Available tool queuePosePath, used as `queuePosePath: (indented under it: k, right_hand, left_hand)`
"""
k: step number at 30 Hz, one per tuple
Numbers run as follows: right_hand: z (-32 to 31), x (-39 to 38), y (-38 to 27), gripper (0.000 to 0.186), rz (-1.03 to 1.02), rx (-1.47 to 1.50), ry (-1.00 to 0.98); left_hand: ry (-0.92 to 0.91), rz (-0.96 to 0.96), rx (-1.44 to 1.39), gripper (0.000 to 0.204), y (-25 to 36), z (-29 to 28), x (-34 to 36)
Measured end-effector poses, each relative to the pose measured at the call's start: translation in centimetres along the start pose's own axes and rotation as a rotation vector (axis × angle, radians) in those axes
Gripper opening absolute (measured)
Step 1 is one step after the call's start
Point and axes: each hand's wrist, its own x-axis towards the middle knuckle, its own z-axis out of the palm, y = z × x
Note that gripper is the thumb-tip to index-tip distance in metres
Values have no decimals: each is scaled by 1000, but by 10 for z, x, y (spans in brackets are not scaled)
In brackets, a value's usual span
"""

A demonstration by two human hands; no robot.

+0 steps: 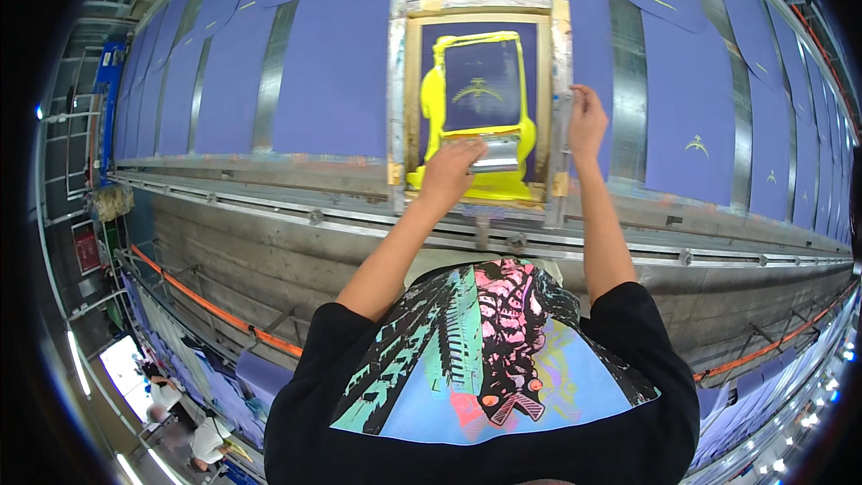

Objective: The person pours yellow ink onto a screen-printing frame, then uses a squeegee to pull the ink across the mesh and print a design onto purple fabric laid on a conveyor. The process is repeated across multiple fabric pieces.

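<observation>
In the middle of the long table lies a screen printing frame (398,81), a rectangular metal border around a mesh. Bright yellow ink (503,187) is smeared in a ring on the mesh, thickest at its near end. My left hand (453,171) is closed around a metal-bodied squeegee (499,154), which rests across the near part of the mesh with ink along it. Beyond the squeegee, a small curved yellow motif (478,90) shows on the mesh. At the frame's right side, my right hand (588,121) has its bent fingers pinched on the outer edge.
Purple fabric pieces (332,81) line the table, with metal strips (630,99) between them. Some on the right bear a yellow print (697,143). A metal rail (359,226) runs along the near edge. People (211,440) are at the lower left.
</observation>
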Motion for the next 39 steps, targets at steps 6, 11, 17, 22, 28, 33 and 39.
queuePosePath:
  k: [6, 11, 17, 22, 28, 33, 39]
  right_hand:
    - [161, -87, -94, 21, 84, 134, -63]
    - [211, -120, -106, 17, 107, 197, -43]
    - [235, -133, -110, 14, 97, 200, 17]
    - [253, -136, -103, 14, 131, 136, 14]
    - [267, -142, -95, 14, 147, 119, 22]
    - [262, -144, -97, 14, 177, 107, 4]
    - [263, -145, -102, 14, 186, 108, 4]
  left_hand:
    - [-15, -38, 85, 54, -153, -124, -51]
    - [-102, -81, 36, 56, -190, -152, -66]
    - [-96, -85, 57, 55, -227, -151, -79]
    - [-43, -101, -16, 56, -249, -154, -104]
    - [-125, -6, 105, 64, -269, -147, -137]
    - [-2, 37, 124, 58, -308, -136, -60]
    - [-244, -205, 108, 48, -387, -165, 103]
